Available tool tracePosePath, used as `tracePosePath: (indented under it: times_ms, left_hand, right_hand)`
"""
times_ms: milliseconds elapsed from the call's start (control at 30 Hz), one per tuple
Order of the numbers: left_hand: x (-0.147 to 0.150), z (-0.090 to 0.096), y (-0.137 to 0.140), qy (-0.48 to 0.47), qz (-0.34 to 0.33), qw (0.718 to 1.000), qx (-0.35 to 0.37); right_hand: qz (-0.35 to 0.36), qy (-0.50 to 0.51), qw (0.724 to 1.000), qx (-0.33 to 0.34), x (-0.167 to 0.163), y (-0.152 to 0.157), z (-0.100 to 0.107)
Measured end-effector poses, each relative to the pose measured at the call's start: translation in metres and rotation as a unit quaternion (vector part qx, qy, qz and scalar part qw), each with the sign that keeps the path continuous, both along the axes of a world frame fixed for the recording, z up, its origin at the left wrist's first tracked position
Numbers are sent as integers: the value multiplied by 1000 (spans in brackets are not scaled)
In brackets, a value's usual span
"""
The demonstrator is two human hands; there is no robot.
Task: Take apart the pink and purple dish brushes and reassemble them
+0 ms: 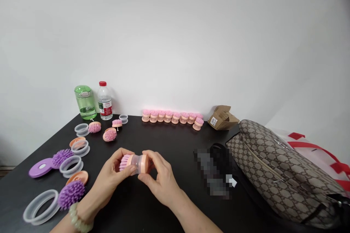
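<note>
Between both hands, above the black table (175, 142), a round scrubbing brush (136, 164) lies on its side in the air. Its pink bristles point left, a clear ring forms its middle, and a peach cap is at the right. My left hand (116, 169) is closed round the bristle end, thumb on the clear ring. My right hand (158, 174) pinches the peach cap between thumb and fingers. Left of my hands lie a purple bristle head (71, 193), a peach cap (79, 177) and a clear ring (71, 166).
Several finished-looking pink brushes (175, 117) line the wall. At the back left stand a green bottle (86, 103) and a water bottle (105, 102). A torn cardboard box (222, 118) and a patterned bag (281, 171) occupy the right; a blurred patch (213, 171) lies beside the bag.
</note>
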State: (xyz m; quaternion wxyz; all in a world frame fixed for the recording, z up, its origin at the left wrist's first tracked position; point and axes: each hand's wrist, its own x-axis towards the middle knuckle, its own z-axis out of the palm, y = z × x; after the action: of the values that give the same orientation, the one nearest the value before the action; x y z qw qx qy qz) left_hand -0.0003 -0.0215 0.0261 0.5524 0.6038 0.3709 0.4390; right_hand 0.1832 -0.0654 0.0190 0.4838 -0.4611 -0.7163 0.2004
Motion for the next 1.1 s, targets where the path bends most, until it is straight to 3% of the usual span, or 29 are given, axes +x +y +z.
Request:
tracePosePath:
  times_ms: [200, 367, 533, 700, 867, 1100]
  left_hand:
    - [2, -5, 2, 127, 62, 985, 104]
    - [7, -9, 1, 205, 60, 945, 248]
    - [7, -20, 3, 224, 44, 936, 269]
    - [5, -29, 4, 225, 47, 924, 304]
    - [3, -32, 6, 229, 68, 916, 322]
    - [2, -39, 9, 226, 72, 907, 347]
  right_hand:
    - [-7, -10, 999, -49, -1, 5, -5]
    - [-21, -123, 992, 7, -3, 11, -11]
    - [-42, -142, 989, -7, -5, 16, -22]
    - [-133, -162, 974, -82, 11, 32, -26]
    - [-284, -166, 934, -141, 53, 71, -29]
    - [-479, -146, 831, -244, 121, 117, -25]
